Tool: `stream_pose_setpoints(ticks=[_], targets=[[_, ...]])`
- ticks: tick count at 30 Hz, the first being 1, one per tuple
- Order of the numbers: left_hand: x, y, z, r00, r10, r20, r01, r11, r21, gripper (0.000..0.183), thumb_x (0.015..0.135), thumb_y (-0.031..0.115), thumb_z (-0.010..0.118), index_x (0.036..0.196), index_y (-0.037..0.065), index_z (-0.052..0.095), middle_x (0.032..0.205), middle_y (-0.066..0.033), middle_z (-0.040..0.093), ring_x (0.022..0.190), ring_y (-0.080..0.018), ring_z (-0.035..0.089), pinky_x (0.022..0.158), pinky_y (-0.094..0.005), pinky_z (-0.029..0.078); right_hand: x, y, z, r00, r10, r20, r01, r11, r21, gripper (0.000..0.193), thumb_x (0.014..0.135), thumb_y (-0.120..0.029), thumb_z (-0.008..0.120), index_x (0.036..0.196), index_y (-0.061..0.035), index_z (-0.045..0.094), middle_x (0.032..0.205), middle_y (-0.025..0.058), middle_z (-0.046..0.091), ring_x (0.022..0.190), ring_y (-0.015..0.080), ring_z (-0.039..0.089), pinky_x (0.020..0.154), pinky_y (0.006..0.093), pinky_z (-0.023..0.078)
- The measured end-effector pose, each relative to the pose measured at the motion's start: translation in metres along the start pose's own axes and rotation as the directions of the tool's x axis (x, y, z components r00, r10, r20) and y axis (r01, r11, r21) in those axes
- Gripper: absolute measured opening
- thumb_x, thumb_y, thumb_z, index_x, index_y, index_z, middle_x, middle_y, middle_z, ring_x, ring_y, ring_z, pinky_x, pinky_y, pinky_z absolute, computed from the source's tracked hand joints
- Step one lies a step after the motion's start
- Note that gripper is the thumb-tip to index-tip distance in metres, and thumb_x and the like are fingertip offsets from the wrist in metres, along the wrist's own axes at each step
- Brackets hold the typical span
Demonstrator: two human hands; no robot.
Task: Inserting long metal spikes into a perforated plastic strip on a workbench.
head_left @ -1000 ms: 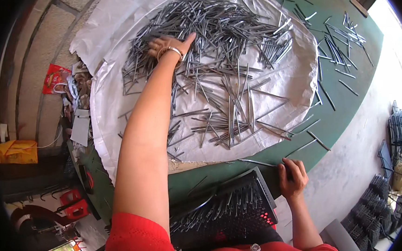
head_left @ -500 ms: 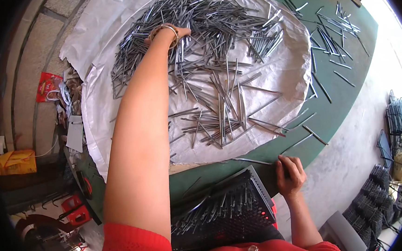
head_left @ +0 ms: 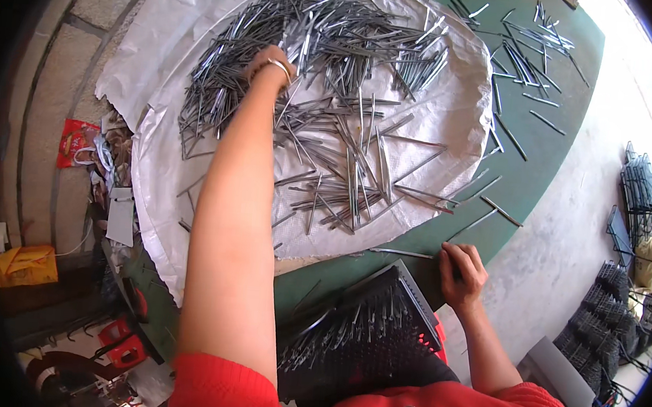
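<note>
A large heap of thin grey metal rods (head_left: 331,26) lies on a white woven plastic sheet (head_left: 147,55). My left hand (head_left: 272,62), a bangle at its wrist, reaches into the heap's left part. Its fingers look drawn together on some rods, though the fingertips are largely hidden. At the table's near edge my right hand (head_left: 463,275) is closed, fingers curled inward. A single rod (head_left: 404,253) ends close beside it; whether the fingers hold anything is hidden. Below, a black perforated crate (head_left: 353,349) contains many upright rods.
Loose rods (head_left: 528,63) are scattered over the green table (head_left: 569,84) at the far right. Black wire racks (head_left: 598,313) stand on the floor to the right. To the left are a red packet (head_left: 78,143), a yellow bag (head_left: 23,265) and a red crate (head_left: 121,344).
My left hand has drawn back slightly toward me and left within the heap, its thumb now tucked in. My right hand stays closed by the table edge. The whole view has shifted a little.
</note>
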State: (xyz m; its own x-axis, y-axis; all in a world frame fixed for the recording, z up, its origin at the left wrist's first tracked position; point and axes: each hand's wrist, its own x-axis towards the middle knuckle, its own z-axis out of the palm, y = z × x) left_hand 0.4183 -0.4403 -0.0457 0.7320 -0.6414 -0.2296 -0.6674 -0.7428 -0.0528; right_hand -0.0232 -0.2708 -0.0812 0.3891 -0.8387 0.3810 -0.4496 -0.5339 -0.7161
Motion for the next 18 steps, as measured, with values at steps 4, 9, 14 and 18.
stream_pose_setpoints(ticks=[4, 9, 14, 18], targets=[[-0.056, -0.007, 0.011, 0.975, 0.207, -0.084, -0.196, 0.973, 0.126, 0.042, 0.075, 0.033, 0.067, 0.109, 0.009, 0.062, 0.113, -0.0180, 0.061, 0.106, -0.0336, 0.058, 0.089, -0.0436, 0.047, 0.000, -0.003, 0.002, 0.999, -0.034, -0.028, 0.034, 0.999, 0.030, 0.016, 0.074, 0.002, 0.068, 0.090, -0.0020, 0.064, 0.078, 0.0120, 0.061, 0.062, 0.0245, 0.060, 0.054, 0.0313, 0.048], [-0.132, -0.004, 0.031, 0.949, 0.306, -0.070, -0.301, 0.951, 0.070, 0.045, 0.077, 0.034, 0.066, 0.114, 0.010, 0.056, 0.118, -0.0185, 0.056, 0.112, -0.0347, 0.053, 0.094, -0.0496, 0.040, -0.001, 0.000, 0.003, 0.998, -0.031, -0.061, 0.036, 0.995, 0.089, 0.016, 0.075, 0.001, 0.068, 0.090, -0.0024, 0.064, 0.078, 0.0119, 0.061, 0.061, 0.0245, 0.060, 0.053, 0.0314, 0.048], [-0.149, -0.012, 0.008, 0.914, 0.321, 0.250, -0.327, 0.945, -0.016, 0.104, 0.055, 0.055, 0.077, 0.141, 0.015, 0.033, 0.136, -0.0278, 0.037, 0.125, -0.0408, 0.040, 0.104, -0.0499, 0.033, -0.003, 0.002, 0.002, 0.996, -0.042, -0.080, 0.053, 0.989, 0.137, 0.015, 0.076, 0.001, 0.067, 0.090, -0.0025, 0.063, 0.078, 0.0116, 0.059, 0.061, 0.0254, 0.059, 0.053, 0.0331, 0.047], [-0.137, -0.008, 0.006, 0.908, 0.328, 0.260, -0.335, 0.942, -0.020, 0.138, 0.040, 0.065, 0.081, 0.138, -0.010, 0.020, 0.140, -0.0317, 0.027, 0.128, -0.0428, 0.035, 0.105, -0.0478, 0.033, -0.003, -0.002, 0.002, 0.996, -0.046, -0.076, 0.058, 0.986, 0.157, 0.014, 0.076, 0.000, 0.067, 0.090, -0.0028, 0.062, 0.078, 0.0114, 0.059, 0.062, 0.0260, 0.059, 0.054, 0.0337, 0.047]])
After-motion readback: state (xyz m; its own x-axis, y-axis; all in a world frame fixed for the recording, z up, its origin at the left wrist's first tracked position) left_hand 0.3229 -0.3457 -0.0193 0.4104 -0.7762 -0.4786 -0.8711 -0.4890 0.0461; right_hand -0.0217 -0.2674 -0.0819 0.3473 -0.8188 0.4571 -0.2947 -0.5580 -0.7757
